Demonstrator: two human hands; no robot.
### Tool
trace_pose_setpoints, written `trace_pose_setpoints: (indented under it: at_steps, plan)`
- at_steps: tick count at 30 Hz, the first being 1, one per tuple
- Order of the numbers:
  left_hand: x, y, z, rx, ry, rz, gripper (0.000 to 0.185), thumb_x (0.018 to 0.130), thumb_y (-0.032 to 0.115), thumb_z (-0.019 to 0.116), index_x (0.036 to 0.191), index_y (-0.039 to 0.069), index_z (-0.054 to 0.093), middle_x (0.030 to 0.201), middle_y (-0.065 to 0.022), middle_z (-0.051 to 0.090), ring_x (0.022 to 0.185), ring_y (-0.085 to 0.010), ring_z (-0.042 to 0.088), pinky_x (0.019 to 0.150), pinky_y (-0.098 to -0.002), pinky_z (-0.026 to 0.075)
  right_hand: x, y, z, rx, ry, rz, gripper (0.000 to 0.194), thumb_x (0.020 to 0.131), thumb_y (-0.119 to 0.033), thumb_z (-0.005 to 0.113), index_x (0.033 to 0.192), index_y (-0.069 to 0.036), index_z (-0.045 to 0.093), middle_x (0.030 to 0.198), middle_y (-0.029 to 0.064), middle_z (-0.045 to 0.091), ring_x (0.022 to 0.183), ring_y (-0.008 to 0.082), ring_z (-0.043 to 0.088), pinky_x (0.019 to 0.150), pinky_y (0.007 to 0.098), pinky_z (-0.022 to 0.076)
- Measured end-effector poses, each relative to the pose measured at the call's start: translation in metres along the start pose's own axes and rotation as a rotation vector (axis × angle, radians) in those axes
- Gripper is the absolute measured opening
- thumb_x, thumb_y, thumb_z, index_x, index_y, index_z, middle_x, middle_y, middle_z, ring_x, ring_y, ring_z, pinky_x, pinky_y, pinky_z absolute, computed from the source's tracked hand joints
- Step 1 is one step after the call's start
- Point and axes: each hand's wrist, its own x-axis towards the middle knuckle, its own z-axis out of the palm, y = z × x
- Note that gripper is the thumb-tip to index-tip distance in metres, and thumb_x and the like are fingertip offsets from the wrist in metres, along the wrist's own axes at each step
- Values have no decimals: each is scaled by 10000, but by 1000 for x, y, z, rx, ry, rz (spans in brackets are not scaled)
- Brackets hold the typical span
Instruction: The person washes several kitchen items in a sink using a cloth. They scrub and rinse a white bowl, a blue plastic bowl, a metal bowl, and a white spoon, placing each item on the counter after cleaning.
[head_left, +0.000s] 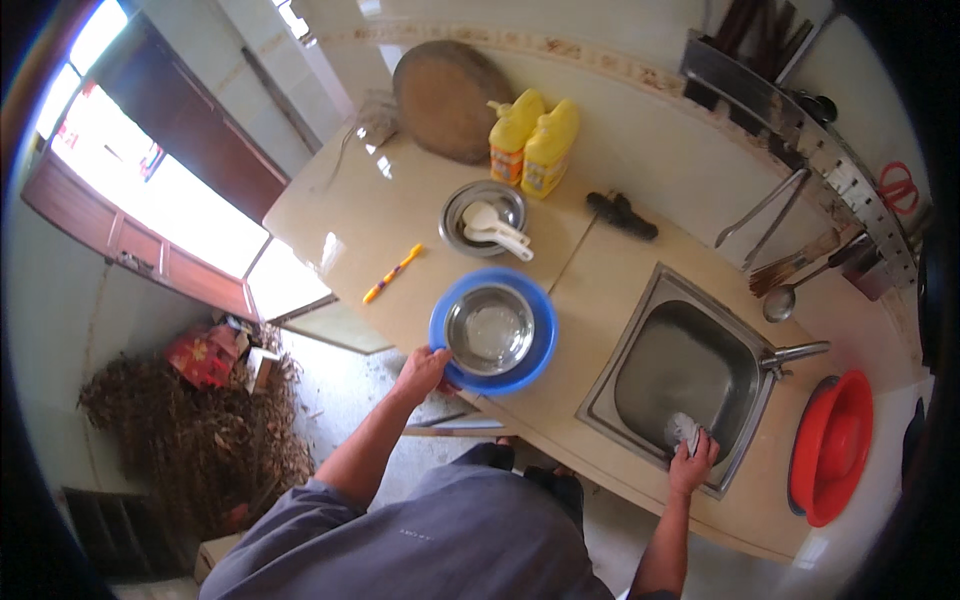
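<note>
My left hand (427, 369) grips the near left rim of a blue plastic basin (544, 330) at the counter's front edge. Inside that basin sits a round stainless steel bowl (491, 330), its bottom shiny. Over the near side of the stainless steel sink (675, 360), my right hand (694, 461) holds a crumpled pale cloth (681, 429). Behind the basin stands a set of metal bowls (450, 217) with white plastic scoops or ladles (487, 223) in it. A yellow toothbrush (394, 274) lies to the left.
Two yellow jugs (534, 142) and a round wooden board (450, 101) stand against the wall. A dark brush-like item (622, 215) lies behind the sink. Right of the faucet (799, 352) leans a red basin (840, 450). Tongs (765, 217) and a ladle (780, 302) hang from a rack.
</note>
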Motion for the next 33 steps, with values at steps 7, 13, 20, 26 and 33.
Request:
trace_pose_setpoints:
  at_steps: [7,13,20,26,33]
  plan:
    - [-27,9,-59,-303,63,140,345,974,246,496,1066,-68,604,811,-164,694,565,-233,655,511,-330,559,-18,-41,5,-132,14,128,449,812,-115,662,1256,-88,599,1228,184,560,1125,389,552,939,480,454]
    - [-100,-35,-146,-363,274,299,361,987,279,514,1091,-50,619,842,-134,690,616,-193,665,501,-303,561,-25,-27,7,-66,13,99,433,837,-139,651,1263,-81,594,1253,179,547,1148,386,543,954,474,454]
    - [-212,-184,-212,-346,506,83,340,999,273,484,1090,-41,577,810,-141,690,574,-214,682,448,-295,541,-27,-29,4,-93,-25,42,455,830,-151,673,1273,-88,592,1239,186,555,1152,383,538,977,466,443]
    - [-237,-305,-211,-498,661,-130,319,986,277,489,1103,-15,541,818,-140,686,591,-223,689,462,-325,550,-15,-26,8,-273,-93,14,461,809,-150,681,1264,-129,612,1252,166,565,1192,358,523,992,455,429]
    - [-181,-370,-205,-693,573,-343,349,970,245,506,1177,-35,528,890,-180,692,625,-261,705,481,-358,570,-27,-70,43,-403,30,157,434,844,-224,644,1275,-176,618,1319,131,554,1178,356,544,976,483,436]
